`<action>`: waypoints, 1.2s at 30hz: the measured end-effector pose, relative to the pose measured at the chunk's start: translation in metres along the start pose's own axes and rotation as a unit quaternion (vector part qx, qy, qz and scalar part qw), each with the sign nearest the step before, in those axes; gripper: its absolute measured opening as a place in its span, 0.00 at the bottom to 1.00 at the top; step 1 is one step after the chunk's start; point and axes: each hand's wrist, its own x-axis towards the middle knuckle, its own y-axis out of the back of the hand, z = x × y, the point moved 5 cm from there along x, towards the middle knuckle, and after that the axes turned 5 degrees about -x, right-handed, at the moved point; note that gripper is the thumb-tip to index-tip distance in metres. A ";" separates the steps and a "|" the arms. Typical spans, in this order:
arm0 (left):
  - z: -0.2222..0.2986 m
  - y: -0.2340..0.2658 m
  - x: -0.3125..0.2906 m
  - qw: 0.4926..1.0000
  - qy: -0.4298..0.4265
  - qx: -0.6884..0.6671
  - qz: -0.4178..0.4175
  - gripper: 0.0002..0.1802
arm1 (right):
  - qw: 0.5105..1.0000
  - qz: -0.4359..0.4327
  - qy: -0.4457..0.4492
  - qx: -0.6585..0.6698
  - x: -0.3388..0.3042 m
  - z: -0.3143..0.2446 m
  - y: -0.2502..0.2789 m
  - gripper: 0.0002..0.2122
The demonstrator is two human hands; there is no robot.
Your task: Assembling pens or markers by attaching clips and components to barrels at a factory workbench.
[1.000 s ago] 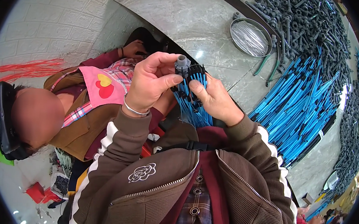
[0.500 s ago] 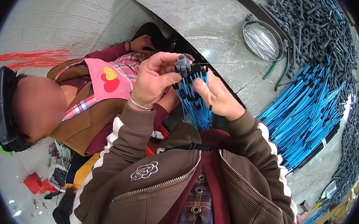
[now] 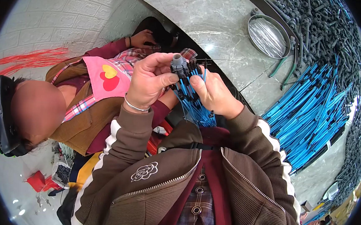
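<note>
My left hand (image 3: 151,79), a metal bangle at its wrist, pinches a grey plastic pipe fitting (image 3: 177,61) between thumb and fingers. The fitting's open round end points up and away from me. Close beside it, my right hand (image 3: 216,93) is closed round a bundle of thin blue tubes with black ends (image 3: 198,113). The black ends crowd together by the right thumb, right against the fitting. A thin, dark needle-like piece sticks out past the right fingers. Whether any tube is joined to the fitting is hidden by the fingers.
On the grey stone table at right lie a round metal tin of thin clear strips (image 3: 268,36), green-handled pliers (image 3: 289,74), a heap of dark fittings (image 3: 320,34) and a pile of blue tubes (image 3: 310,117). A co-worker (image 3: 85,97) sits close at left. Red strands (image 3: 29,62) lie beyond.
Both hands have shifted slightly left with the fitting and the bundle. The right fingers sit a little differently on the black ends. The view has also moved slightly.
</note>
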 end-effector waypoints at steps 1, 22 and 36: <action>0.000 -0.002 0.002 1.000 0.001 -0.001 -0.005 0.23 | 1.000 0.000 0.000 -0.001 0.000 0.001 0.001 0.18; -0.007 -0.031 0.030 0.994 0.103 0.011 -0.020 0.26 | 0.994 0.060 -0.077 -0.055 -0.014 0.010 0.026 0.27; -0.021 -0.045 0.050 0.993 0.107 0.023 -0.034 0.22 | 0.980 0.128 -0.140 -0.057 -0.019 0.005 0.043 0.27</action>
